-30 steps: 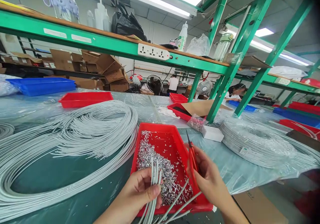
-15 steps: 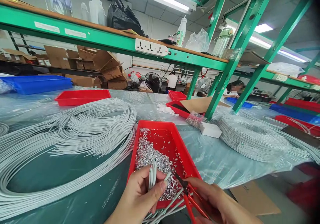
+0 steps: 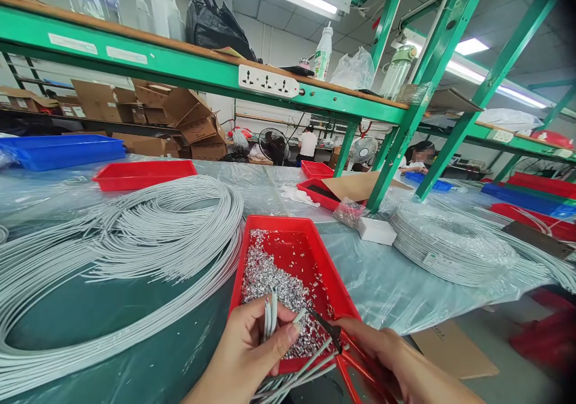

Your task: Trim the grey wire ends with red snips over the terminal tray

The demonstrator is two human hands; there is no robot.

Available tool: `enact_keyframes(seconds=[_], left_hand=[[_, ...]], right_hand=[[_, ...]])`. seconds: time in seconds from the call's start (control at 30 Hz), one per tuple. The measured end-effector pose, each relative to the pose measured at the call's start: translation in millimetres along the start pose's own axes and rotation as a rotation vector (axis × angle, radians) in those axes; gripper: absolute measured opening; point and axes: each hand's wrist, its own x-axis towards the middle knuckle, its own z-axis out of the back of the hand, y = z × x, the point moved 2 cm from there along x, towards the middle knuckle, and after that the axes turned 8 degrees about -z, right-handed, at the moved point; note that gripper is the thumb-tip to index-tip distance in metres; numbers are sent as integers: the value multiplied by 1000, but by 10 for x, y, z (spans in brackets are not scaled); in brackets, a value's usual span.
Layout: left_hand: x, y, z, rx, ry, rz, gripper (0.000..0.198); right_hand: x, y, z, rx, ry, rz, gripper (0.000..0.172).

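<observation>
My left hand [image 3: 258,347] is closed around several pale grey cables [image 3: 270,317], their ends pointing up. One cable end is pinched between thumb and forefinger and points right. My right hand [image 3: 382,356] grips red-handled cutters [image 3: 346,356], whose dark jaws lie close to that cable end; whether they touch it I cannot tell. Beneath both hands stands a red tray [image 3: 310,227] with many small silvery scraps [image 3: 274,275] heaped on its left side. More lengths of cable [image 3: 299,380] run below my hands at the tray's near edge.
Large coils of grey cable [image 3: 180,230] lie left of the tray. A wrapped cable coil [image 3: 450,248] and a small white box [image 3: 377,231] sit to the right. A green shelf frame [image 3: 202,74] crosses above the table. Two people are farther back.
The view has shifted slightly. Both hands keep nearly the same pose, the cables still in my left and the cutters still in my right.
</observation>
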Motion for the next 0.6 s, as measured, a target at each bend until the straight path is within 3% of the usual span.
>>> enact_keyframes(seconds=[0.17,0.33,0.6], left_hand=[[6,-6,-12,48,30,9,23],[5,8,-15,60,49,8,24],[36,39,-4,-77,97,83,35]], right_hand=[[-13,30,27,-139,31,-57,54],[-30,24,93,-224,-52,73,40],[-7,125,95,-299,-68,156,37]])
